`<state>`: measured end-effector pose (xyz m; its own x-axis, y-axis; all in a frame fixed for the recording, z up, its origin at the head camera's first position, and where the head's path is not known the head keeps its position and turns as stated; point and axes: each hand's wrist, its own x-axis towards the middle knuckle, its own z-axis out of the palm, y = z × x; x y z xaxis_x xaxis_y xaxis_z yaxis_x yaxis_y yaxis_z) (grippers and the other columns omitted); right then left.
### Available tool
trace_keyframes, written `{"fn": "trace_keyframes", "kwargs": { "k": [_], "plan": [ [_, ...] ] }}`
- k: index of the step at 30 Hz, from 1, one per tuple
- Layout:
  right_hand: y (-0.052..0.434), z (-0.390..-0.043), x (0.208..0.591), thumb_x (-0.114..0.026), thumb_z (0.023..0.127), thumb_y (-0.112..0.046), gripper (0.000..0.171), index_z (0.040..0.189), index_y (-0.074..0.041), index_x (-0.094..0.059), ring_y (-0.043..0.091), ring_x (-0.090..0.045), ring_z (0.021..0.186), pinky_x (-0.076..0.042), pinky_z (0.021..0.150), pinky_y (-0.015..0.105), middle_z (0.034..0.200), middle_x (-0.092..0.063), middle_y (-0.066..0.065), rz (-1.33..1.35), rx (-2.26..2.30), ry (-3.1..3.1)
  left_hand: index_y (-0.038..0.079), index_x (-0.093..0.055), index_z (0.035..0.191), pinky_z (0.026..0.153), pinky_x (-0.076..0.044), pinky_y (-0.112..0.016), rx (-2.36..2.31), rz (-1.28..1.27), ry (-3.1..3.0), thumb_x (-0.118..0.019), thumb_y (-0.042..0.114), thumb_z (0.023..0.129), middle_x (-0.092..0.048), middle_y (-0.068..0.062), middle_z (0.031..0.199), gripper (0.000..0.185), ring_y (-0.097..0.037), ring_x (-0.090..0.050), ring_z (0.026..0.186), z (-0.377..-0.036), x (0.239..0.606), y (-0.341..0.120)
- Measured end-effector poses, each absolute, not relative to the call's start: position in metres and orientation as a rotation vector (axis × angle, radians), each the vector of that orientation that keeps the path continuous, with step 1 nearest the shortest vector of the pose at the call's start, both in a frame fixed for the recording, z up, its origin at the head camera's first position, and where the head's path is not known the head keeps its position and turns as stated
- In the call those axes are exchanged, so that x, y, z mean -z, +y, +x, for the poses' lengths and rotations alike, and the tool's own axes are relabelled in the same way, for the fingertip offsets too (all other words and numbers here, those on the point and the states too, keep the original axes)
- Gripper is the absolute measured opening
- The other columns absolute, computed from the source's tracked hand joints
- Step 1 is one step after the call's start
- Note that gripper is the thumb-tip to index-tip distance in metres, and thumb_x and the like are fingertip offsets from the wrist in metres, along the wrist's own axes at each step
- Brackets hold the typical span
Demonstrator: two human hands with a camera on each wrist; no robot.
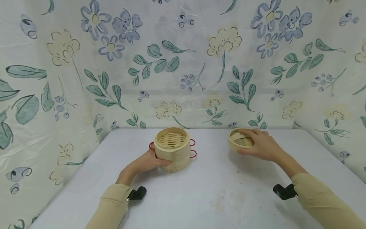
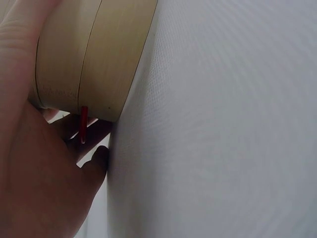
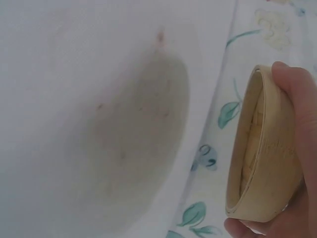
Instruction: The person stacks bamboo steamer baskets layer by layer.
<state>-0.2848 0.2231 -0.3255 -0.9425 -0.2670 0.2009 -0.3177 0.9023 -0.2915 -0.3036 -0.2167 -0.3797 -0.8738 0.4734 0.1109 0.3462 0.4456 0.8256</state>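
A round two-tier bamboo steamer (image 1: 180, 159) stands on the table, its slatted inside showing from above and small red loops on its sides. My left hand (image 1: 147, 163) grips it from the left, thumb across the front; in the left wrist view the other fingers reach around behind, near a red loop (image 2: 83, 124). Over to the right, my right hand (image 1: 262, 146) holds the bamboo steamer lid (image 1: 233, 143) by its rim. The right wrist view shows the lid (image 3: 277, 153) raised off the table, with its shadow below.
The white table (image 1: 200, 190) carries small dark specks and a faint brownish stain in front of the lid. A floral curtain (image 1: 188, 105) hangs along the back edge and both sides. Each wrist wears a black camera mount (image 1: 138, 193).
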Motion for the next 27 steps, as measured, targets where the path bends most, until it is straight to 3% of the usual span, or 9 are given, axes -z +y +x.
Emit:
{"fn": "trace_keyframes", "kwargs": {
  "k": [27],
  "plan": [
    [0.125, -0.302, 0.269, -0.072, 0.079, -0.062, 0.084, 0.150, -0.030, -0.041, 0.044, -0.040, 0.127, -0.043, 0.094, 0.059, 0.147, -0.043, 0.017, 0.553, -0.628, -2.851, 0.018, -0.028, 0.150, 0.116, -0.025, -0.054, -1.410, 0.682, 2.558, -0.082, 0.028, 0.080, -0.044, -0.007, 0.149, 0.090, -0.027, -0.036, 0.139, -0.303, 0.380, -0.217]
  ]
}}
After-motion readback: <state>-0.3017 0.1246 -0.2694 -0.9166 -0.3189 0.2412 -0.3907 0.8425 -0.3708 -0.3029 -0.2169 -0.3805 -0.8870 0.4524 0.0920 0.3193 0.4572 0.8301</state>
